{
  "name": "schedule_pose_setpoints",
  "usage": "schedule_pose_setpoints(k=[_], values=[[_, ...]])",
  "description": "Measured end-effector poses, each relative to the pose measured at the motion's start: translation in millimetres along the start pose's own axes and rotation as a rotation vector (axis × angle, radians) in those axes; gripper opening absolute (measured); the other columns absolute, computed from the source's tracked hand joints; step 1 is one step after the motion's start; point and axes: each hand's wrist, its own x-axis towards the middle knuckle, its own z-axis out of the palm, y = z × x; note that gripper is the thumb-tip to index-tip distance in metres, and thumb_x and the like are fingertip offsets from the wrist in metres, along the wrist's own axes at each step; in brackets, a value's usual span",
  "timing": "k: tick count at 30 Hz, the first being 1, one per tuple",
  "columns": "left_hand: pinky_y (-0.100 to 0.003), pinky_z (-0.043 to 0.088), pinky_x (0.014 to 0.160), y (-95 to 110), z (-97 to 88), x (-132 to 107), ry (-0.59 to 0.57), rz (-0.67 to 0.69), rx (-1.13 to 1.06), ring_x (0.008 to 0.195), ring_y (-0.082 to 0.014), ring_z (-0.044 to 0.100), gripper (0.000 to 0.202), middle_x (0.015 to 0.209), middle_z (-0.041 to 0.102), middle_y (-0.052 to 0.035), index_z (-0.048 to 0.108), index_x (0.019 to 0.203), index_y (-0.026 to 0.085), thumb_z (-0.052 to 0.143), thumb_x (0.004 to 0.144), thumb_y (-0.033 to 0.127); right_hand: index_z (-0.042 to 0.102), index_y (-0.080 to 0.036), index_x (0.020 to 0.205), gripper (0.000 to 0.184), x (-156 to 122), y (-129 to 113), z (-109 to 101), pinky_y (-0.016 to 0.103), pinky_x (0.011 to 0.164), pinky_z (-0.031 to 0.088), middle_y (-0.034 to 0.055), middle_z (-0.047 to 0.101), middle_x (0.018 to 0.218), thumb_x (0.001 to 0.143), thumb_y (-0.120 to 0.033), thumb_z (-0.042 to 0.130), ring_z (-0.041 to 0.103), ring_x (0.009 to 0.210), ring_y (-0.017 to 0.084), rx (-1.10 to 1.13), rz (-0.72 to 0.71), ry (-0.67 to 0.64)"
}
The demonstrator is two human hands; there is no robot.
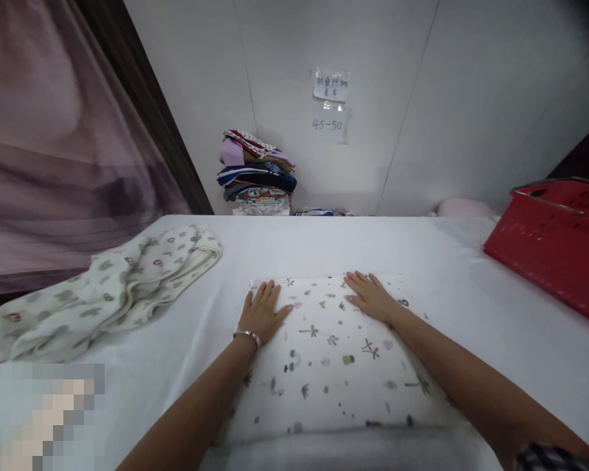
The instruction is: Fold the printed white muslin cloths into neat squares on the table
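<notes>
A white cloth [334, 366] printed with small grey, red and yellow figures lies folded into a flat rectangle in front of me. My left hand [264, 310] rests on its far left corner, palm down with the fingers spread. Over the far right part lies my right hand [370, 297], flat too, its fingers stretched toward the far edge. Neither hand grips anything. A bracelet [248, 336] circles my left wrist.
At the left a crumpled cream cloth [112, 288] with grey patches lies on the white-covered table [324, 245]. A red plastic basket [554, 242] stands at the right. Behind the table rises a stack of folded fabrics [258, 176]. Paper notes [330, 124] hang on the wall.
</notes>
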Motion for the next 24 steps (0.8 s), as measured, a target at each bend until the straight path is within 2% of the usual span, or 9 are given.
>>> schedule_pose_setpoints(k=[2,4,7,10,13,16,19,21,24], values=[[-0.049,0.014,0.107,1,-1.9,1,-0.012,-0.009,0.007,0.135,-0.0249,0.016,0.069,0.147,0.022,-0.0065,0.03,0.138,0.02,0.022,0.084,0.062,0.028,-0.029,0.139,0.062,2,-2,-5,0.049,0.109,0.002,-0.0003,0.02,0.147,0.085,-0.06,0.029,0.01,0.136,0.023,0.079,0.022,-0.014],[-0.049,0.015,0.107,2,-3.3,2,-0.027,-0.013,0.006,0.135,-0.025,0.016,0.07,0.147,0.022,-0.0061,0.03,0.138,0.02,0.021,0.083,0.063,0.035,-0.028,0.136,0.061,-1,-4,-15,0.047,0.11,0.006,0.0009,0.024,0.145,0.084,-0.06,0.034,0.014,0.135,0.023,0.251,0.086,0.008],[-0.05,0.015,0.107,1,-3.3,4,-0.038,-0.016,0.006,0.135,-0.0251,0.015,0.071,0.147,0.021,-0.0062,0.03,0.138,0.019,0.021,0.083,0.063,0.048,-0.026,0.127,0.056,-18,2,-37,0.043,0.107,0.022,0.0043,0.035,0.14,0.081,-0.057,0.043,0.029,0.13,0.024,0.583,0.26,0.216],[-0.05,0.014,0.107,-1,-2.1,7,-0.042,-0.018,0.015,0.135,-0.0255,0.015,0.071,0.147,0.02,-0.0065,0.03,0.138,0.019,0.021,0.082,0.062,0.061,-0.021,0.11,0.045,-58,19,-58,0.04,0.098,0.036,0.0082,0.059,0.119,0.076,-0.051,0.055,0.051,0.113,0.023,0.849,0.462,0.495],[-0.05,0.015,0.107,-2,-1.8,11,-0.052,-0.013,0.023,0.135,-0.0259,0.014,0.073,0.148,0.019,-0.0071,0.03,0.138,0.018,0.021,0.082,0.063,0.063,-0.017,0.097,0.038,-117,36,-60,0.036,0.083,0.047,0.0094,0.068,0.096,0.07,-0.043,0.063,0.063,0.088,0.021,1.032,0.619,0.643],[-0.051,0.015,0.106,-2,-2.8,13,-0.053,-0.004,0.033,0.135,-0.0265,0.014,0.074,0.148,0.019,-0.0074,0.03,0.138,0.017,0.021,0.081,0.063,0.063,-0.016,0.091,0.033,-180,35,-45,0.03,0.068,0.048,0.0087,0.068,0.089,0.066,-0.038,0.066,0.062,0.072,0.016,1.056,0.742,0.638],[-0.051,0.015,0.106,0,-4.4,14,-0.057,-0.006,0.044,0.135,-0.0269,0.014,0.073,0.148,0.02,-0.0077,0.031,0.138,0.017,0.022,0.081,0.062,0.064,-0.017,0.088,0.03,-228,17,-26,0.025,0.056,0.043,0.0053,0.067,0.079,0.066,-0.038,0.064,0.057,0.063,0.013,1.0,0.83,0.564],[-0.052,0.015,0.106,1,-5.6,15,-0.057,-0.002,0.047,0.135,-0.0274,0.015,0.072,0.148,0.02,-0.0082,0.032,0.137,0.017,0.023,0.081,0.061,0.065,-0.017,0.09,0.031,-249,2,-17,0.024,0.053,0.041,0.0027,0.066,0.074,0.068,-0.039,0.061,0.054,0.059,0.012,0.964,0.841,0.504],[-0.052,0.016,0.105,-1,-8.7,19,-0.07,0.007,0.053,0.135,-0.0276,0.016,0.07,0.147,0.021,-0.0096,0.033,0.137,0.015,0.023,0.082,0.059,0.066,-0.018,0.091,0.03,-265,-16,-11,0.025,0.059,0.042,0.001,0.065,0.075,0.07,-0.037,0.059,0.054,0.063,0.012,0.923,0.773,0.435]])
